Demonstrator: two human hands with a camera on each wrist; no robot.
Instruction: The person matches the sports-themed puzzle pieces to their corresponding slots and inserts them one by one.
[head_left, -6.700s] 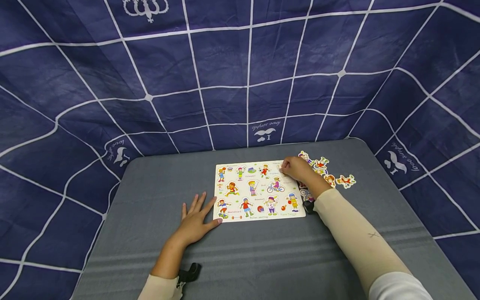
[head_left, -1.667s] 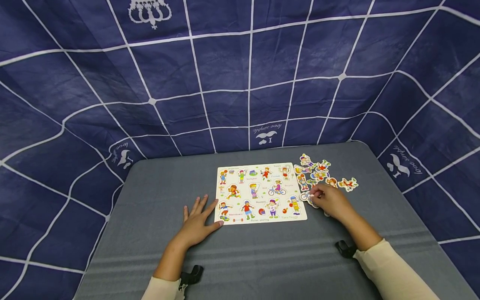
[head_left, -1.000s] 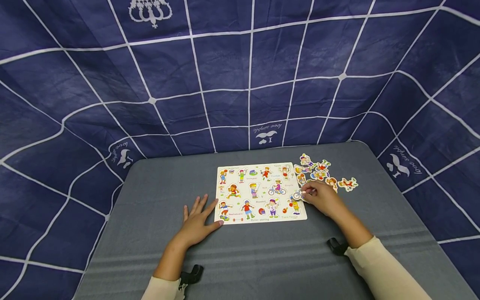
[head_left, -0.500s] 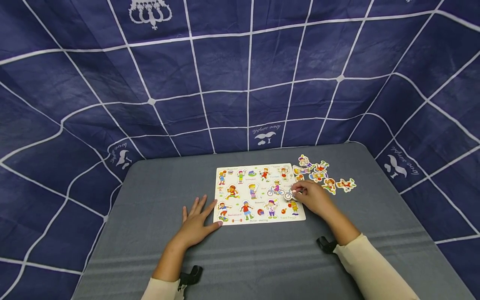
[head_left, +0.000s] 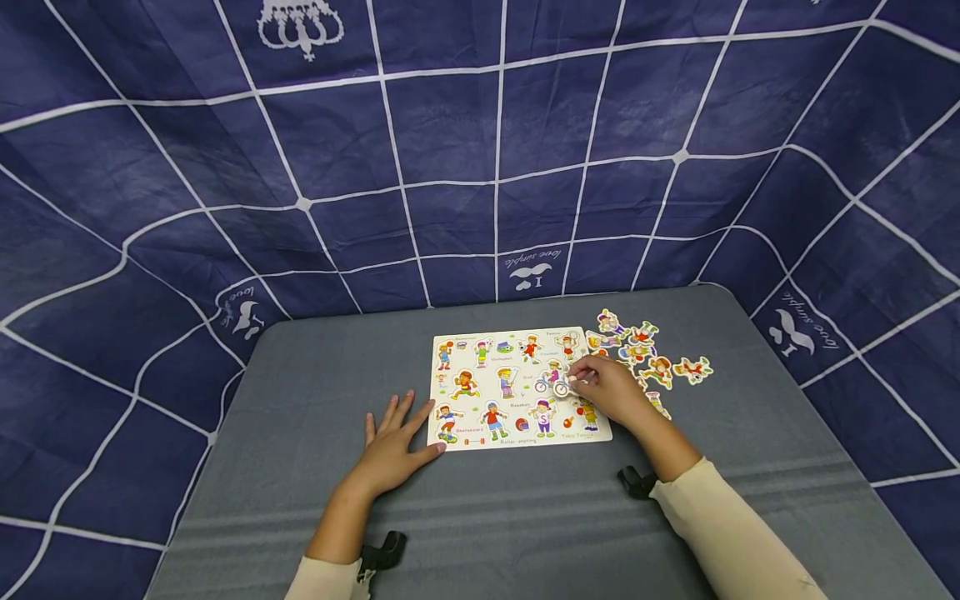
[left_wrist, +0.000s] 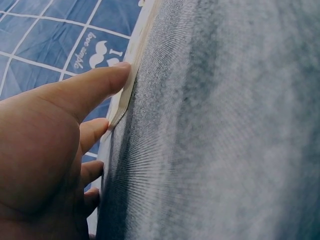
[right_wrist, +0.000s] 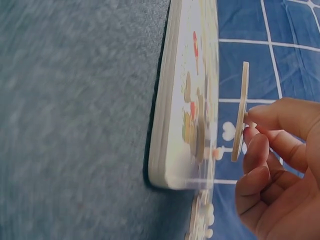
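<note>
A pale puzzle board [head_left: 487, 387] printed with children playing sports lies on the grey table. My left hand [head_left: 393, 442] rests beside its lower left corner, fingers spread; in the left wrist view the thumb [left_wrist: 107, 82] touches the board's edge. My right hand [head_left: 611, 390] pinches a bicycle puzzle piece [head_left: 561, 389] by its small knob, over the printed bicycle rider at the board's right side. In the right wrist view the puzzle piece [right_wrist: 240, 115] is seen edge-on, raised above the board [right_wrist: 162, 160]. The hand hides part of the board's right edge.
Several loose puzzle pieces [head_left: 660, 371] lie in a cluster right of the board, one of them partly behind the right forearm. A blue curtain [head_left: 450, 217] with white lines stands along the table's back and sides. The grey table [head_left: 510, 517] extends in front of the board.
My right hand has picked up the bicycle puzzle piece from the cluster and carried it left over the board. Earlier that hand was at the board's upper right corner. The left hand stays in place.
</note>
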